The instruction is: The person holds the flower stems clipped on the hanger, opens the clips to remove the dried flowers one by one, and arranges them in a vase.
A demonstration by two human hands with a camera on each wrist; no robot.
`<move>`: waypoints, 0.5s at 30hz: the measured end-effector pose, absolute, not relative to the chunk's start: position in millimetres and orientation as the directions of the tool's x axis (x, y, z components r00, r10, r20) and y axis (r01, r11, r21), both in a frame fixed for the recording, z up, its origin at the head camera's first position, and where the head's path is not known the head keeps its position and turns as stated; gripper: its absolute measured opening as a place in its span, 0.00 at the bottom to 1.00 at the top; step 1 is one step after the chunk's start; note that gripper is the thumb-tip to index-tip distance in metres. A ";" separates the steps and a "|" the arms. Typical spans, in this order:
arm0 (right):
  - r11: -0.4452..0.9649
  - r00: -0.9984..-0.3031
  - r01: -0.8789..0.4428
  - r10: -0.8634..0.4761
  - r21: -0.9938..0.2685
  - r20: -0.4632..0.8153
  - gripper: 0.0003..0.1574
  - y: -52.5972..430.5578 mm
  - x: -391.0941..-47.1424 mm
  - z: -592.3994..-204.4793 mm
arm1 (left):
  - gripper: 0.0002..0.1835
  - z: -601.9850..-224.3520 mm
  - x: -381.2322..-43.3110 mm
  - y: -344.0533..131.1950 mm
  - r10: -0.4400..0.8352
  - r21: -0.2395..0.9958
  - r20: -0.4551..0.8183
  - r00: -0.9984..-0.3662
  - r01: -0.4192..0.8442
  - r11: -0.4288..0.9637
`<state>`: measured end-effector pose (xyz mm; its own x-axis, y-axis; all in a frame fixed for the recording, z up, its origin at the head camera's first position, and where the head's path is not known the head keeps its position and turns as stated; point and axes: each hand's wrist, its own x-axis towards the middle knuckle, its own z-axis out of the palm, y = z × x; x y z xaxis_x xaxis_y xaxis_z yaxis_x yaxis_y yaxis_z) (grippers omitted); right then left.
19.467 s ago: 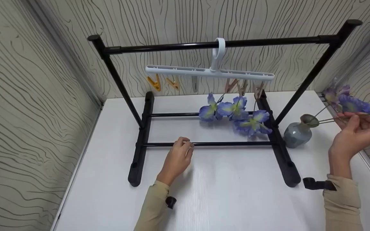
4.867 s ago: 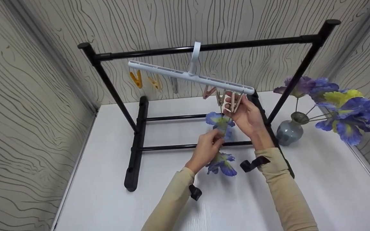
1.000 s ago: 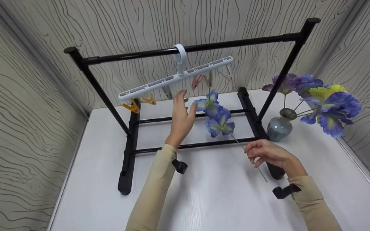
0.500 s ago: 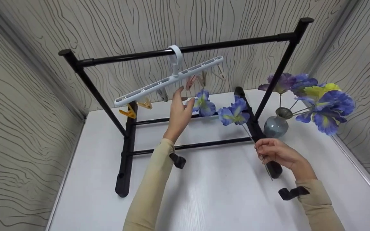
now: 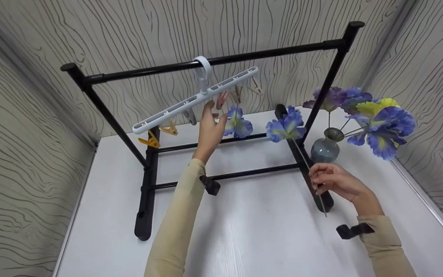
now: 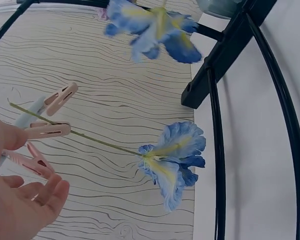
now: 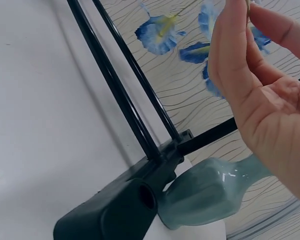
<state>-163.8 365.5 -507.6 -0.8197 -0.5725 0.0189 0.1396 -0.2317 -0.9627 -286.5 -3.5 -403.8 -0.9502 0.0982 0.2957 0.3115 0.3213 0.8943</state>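
Observation:
In the head view, my right hand [image 5: 335, 181] pinches the stem of a blue artificial iris [image 5: 286, 125], bloom upward, over the rack's right foot. My left hand [image 5: 210, 132] is raised below the white clip hanger [image 5: 194, 100], its fingers spread loosely and its fingertips close to a pink clothespin [image 5: 222, 100]. Another blue iris [image 5: 238, 122] hangs bloom down from a beige clothespin [image 5: 237, 94]. In the left wrist view, that iris's stem [image 6: 97, 141] passes through the beige clothespin, and the thumb lies near it; contact cannot be told.
A black rack [image 5: 271, 53] carries the hanger on its top bar. A grey-blue vase [image 5: 325, 149] with several irises [image 5: 383, 123] stands by its right foot. Two yellow clothespins [image 5: 150, 140] and a grey one [image 5: 190, 115] hang at left. Patterned walls enclose the white table [image 5: 240, 231].
Both blooms hung from clothespins earlier; one is now in my right hand, carried right toward the vase. The hanger has swung, its left end nearer. My left hand stays raised under it.

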 end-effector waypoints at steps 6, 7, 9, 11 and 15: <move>-0.272 -0.890 -0.001 -0.439 -0.962 0.125 0.23 368.4 -163.9 -495.0 | 0.31 -401.7 -288.1 -1.5 0.099 0.897 0.293 -0.951 0.310 0.316; -0.271 -0.909 -0.028 -0.393 -0.962 0.138 0.23 367.9 -163.8 -491.3 | 0.30 -400.9 -288.6 -1.0 0.099 0.895 0.295 -0.950 0.311 0.320; -0.260 -0.949 -0.076 -0.279 -0.963 0.150 0.21 366.4 -163.8 -482.9 | 0.28 -398.9 -289.1 0.0 0.103 0.887 0.301 -0.948 0.318 0.335; -0.243 -0.977 -0.116 -0.144 -0.963 0.154 0.17 364.0 -164.2 -473.6 | 0.25 -397.3 -289.9 0.6 0.113 0.877 0.309 -0.944 0.329 0.351; -0.260 -0.980 -0.191 0.103 -0.947 0.169 0.14 360.3 -169.2 -457.1 | 0.16 -396.0 -290.9 0.6 0.130 0.850 0.336 -0.933 0.360 0.385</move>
<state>-169.2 360.3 -457.1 -0.9802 0.1031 0.1693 -0.1908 -0.2600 -0.9466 -290.9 0.6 -396.0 -0.9329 0.1304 0.3356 0.3596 0.3854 0.8498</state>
